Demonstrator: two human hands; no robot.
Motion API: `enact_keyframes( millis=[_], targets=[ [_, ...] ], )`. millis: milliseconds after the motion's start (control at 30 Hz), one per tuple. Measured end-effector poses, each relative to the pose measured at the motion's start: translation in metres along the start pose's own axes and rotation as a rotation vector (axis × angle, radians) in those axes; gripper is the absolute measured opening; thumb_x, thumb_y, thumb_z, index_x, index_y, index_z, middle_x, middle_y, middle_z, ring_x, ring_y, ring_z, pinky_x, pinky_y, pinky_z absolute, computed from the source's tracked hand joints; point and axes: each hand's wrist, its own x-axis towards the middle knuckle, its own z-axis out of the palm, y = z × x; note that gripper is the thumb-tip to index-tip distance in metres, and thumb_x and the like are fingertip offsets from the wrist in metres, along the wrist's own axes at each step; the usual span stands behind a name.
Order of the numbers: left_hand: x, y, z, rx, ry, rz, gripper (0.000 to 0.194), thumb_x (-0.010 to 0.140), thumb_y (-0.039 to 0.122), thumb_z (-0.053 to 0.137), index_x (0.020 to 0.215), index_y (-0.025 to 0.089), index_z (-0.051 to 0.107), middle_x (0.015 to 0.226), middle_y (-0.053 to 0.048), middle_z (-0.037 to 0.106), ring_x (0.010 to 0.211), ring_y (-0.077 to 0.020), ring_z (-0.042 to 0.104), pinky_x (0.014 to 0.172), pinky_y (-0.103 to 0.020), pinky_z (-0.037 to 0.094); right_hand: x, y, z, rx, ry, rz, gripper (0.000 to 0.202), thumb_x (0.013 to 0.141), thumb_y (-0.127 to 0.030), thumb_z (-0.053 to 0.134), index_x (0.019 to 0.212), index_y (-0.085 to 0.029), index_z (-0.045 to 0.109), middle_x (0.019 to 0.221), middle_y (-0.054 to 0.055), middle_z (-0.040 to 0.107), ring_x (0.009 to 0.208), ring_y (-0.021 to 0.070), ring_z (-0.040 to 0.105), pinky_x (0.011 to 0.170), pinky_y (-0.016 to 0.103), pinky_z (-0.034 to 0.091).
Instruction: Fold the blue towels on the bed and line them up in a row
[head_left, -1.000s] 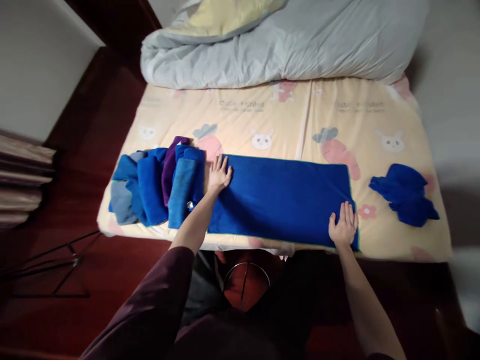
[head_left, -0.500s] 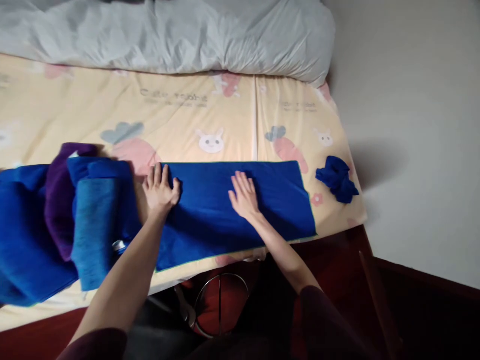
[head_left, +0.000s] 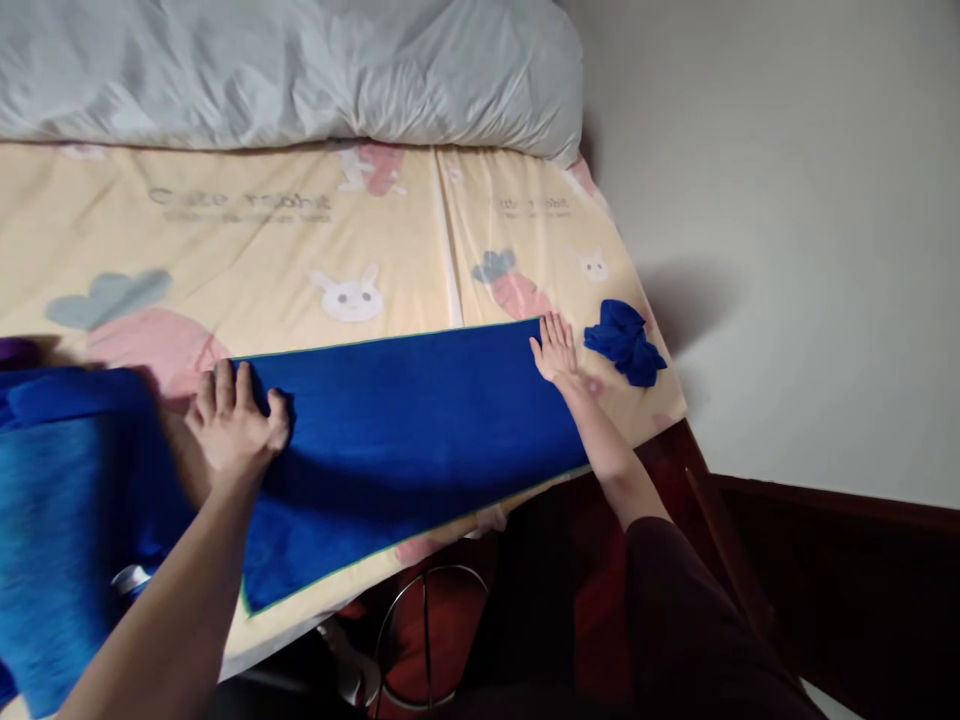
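Observation:
A blue towel (head_left: 405,420) with thin green edging lies spread flat along the near side of the bed. My left hand (head_left: 238,418) presses on its left end with the fingers apart. At the far right end, my right hand (head_left: 555,350) rests flat on the cloth with outstretched fingers, near the upper corner. Just beyond it sits a small crumpled blue cloth (head_left: 626,342). Left of my left hand is a pile of blue cloths (head_left: 60,500), partly out of view, with a bit of purple cloth (head_left: 19,352) at its back.
The bed (head_left: 285,250) has a cream sheet with rabbit and carrot prints. A rolled grey quilt (head_left: 300,75) lies across its back. A pale wall (head_left: 810,250) stands to the right. Below the bed's edge is a round wire frame (head_left: 427,630).
My right hand has slid rightward over the towel to its right end. My left hand stays on the left end. The view has shifted right, leaving less of the cloth pile showing.

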Motion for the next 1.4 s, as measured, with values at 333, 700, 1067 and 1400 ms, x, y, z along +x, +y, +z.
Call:
enact_keyframes(
  millis=[333,700,1067,1400],
  targets=[
    [-0.005,0.005,-0.009,-0.032,-0.031,0.022,0.078,0.095,0.057,0.032,0.170,0.039,0.025,0.177,0.002,0.026,0.163,-0.0306,0.026,0.128,-0.058,0.022,-0.054,0.007,0.006,-0.044,-0.071,-0.073,0.068,0.111,-0.043,0.029,0.169,-0.007,0.026,0.178,0.009,0.020,0.166,0.0206,0.016,0.139,0.045,0.008],
    [0.002,-0.005,0.002,0.082,-0.030,0.018,0.077,0.100,0.056,0.025,0.166,0.018,0.037,0.175,-0.010,0.033,0.160,-0.0335,0.030,0.126,-0.060,0.026,-0.153,0.011,-0.004,-0.019,-0.111,-0.147,0.068,0.110,-0.040,0.034,0.172,-0.013,0.022,0.177,0.009,0.022,0.166,0.0259,0.018,0.137,0.055,0.012],
    [-0.095,0.001,-0.025,0.042,-0.231,0.200,0.074,0.103,0.049,0.035,0.164,0.008,0.039,0.177,-0.016,0.021,0.167,-0.0284,0.010,0.135,-0.049,0.009,-0.153,0.028,0.006,-0.021,-0.038,-0.119,0.069,0.110,-0.040,0.032,0.170,-0.008,0.024,0.177,0.012,0.023,0.166,0.0254,0.019,0.136,0.054,0.012],
    [-0.187,-0.052,-0.027,-0.005,-0.312,0.130,0.075,0.095,0.041,0.044,0.166,0.017,0.040,0.173,-0.012,0.032,0.164,-0.0297,0.025,0.133,-0.049,0.019,-0.154,0.028,0.011,-0.157,-0.030,-0.081,0.070,0.108,-0.038,0.030,0.170,-0.007,0.022,0.177,0.015,0.022,0.165,0.0250,0.020,0.136,0.052,0.014]
  ],
)
